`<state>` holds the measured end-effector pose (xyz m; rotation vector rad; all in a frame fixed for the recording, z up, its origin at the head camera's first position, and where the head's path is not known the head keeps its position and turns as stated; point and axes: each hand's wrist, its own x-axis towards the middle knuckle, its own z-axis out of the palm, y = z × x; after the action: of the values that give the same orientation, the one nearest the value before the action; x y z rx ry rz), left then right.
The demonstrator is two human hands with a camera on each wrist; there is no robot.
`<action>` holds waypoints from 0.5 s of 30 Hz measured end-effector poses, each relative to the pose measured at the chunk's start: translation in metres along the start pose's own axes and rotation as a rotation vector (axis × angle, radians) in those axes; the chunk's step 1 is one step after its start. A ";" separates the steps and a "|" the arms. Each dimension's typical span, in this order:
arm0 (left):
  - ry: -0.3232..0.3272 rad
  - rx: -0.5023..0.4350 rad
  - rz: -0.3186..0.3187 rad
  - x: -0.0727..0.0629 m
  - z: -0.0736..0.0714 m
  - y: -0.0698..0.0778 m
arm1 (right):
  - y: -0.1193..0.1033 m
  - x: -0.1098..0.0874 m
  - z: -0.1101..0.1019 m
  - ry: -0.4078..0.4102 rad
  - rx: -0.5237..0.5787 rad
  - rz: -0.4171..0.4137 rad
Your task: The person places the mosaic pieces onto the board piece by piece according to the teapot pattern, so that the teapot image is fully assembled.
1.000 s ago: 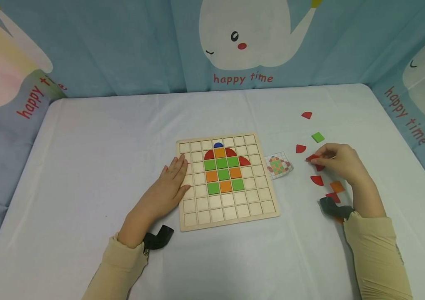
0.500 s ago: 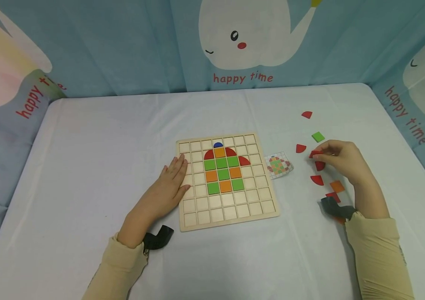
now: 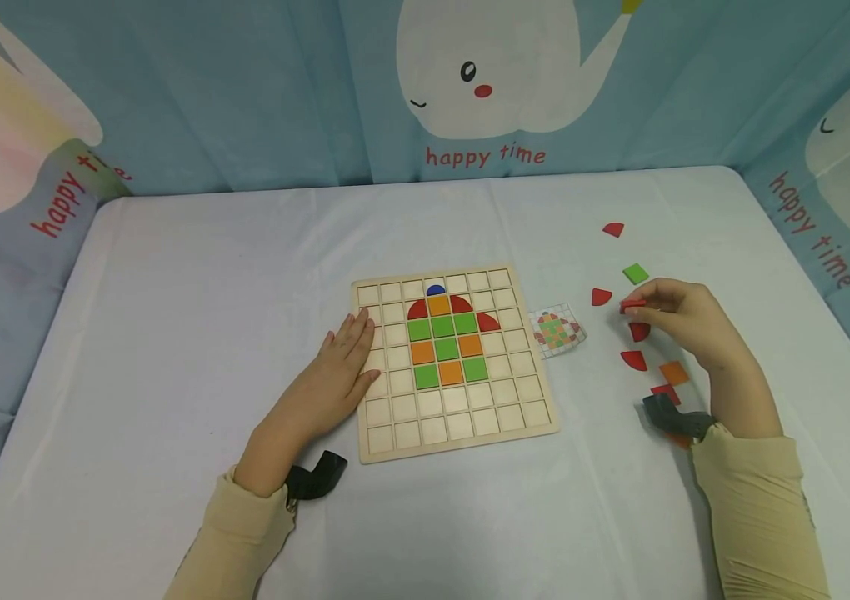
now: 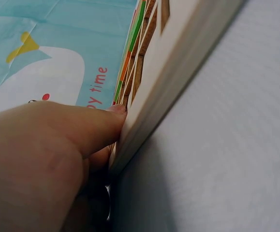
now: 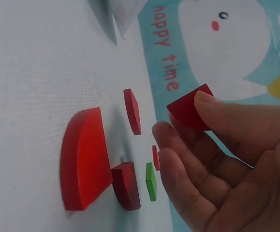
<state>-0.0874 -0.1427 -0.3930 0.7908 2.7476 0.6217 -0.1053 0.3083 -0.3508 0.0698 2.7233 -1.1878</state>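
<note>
Red tiles: nine; green: seven; orange: six; blue, board, card: one each.

Pale-wood square board: grid lines. Red quarter-circle tiles, green square tiles, orange square tiles, blue half-round tile: plain. Blue fabric curtain: white-and-red cartoon print.

**Blue curtain along three sides of the tabletop**

From my station I see pale whale prints beyond the tabletop's far edge and past its left and right sides, red "happy time" lettering near each.
</note>
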 end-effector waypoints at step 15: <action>-0.001 -0.007 -0.001 -0.001 0.000 0.000 | 0.001 0.000 0.001 0.028 0.055 -0.038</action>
<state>-0.0866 -0.1430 -0.3932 0.7885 2.7430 0.6296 -0.1049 0.3079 -0.3519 0.0416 2.7276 -1.2812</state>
